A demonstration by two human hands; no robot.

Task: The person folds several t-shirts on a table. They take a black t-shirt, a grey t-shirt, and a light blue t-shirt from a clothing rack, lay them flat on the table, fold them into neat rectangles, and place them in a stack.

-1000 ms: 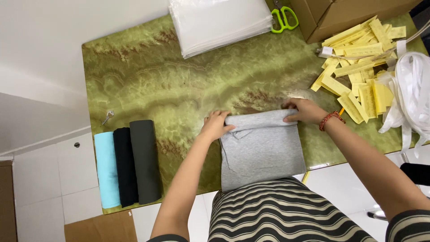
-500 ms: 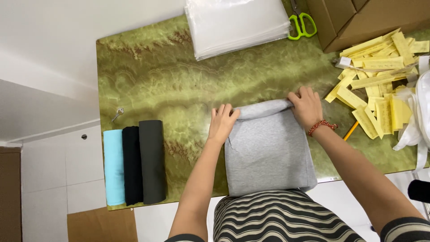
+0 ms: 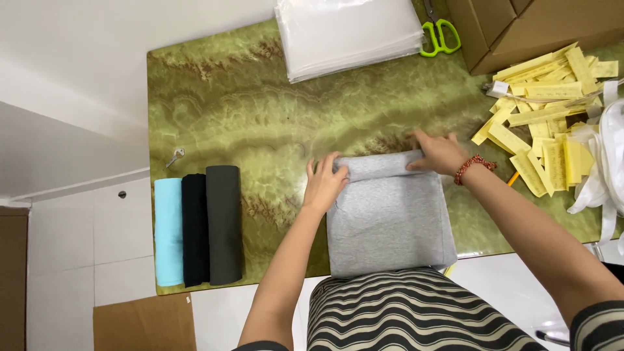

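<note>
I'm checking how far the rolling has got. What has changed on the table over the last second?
Both hands, left hand and right hand, stay on the rolled far edge of the grey garment; the roll looks slightly thicker and the flat part shorter. Nothing was let go. The three rolled garments, plastic bags, scissors and yellow tags lie as before.

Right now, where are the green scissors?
In the head view, the green scissors lie at the table's far edge, right of centre, between the stack of clear plastic bags and the cardboard box.
</note>
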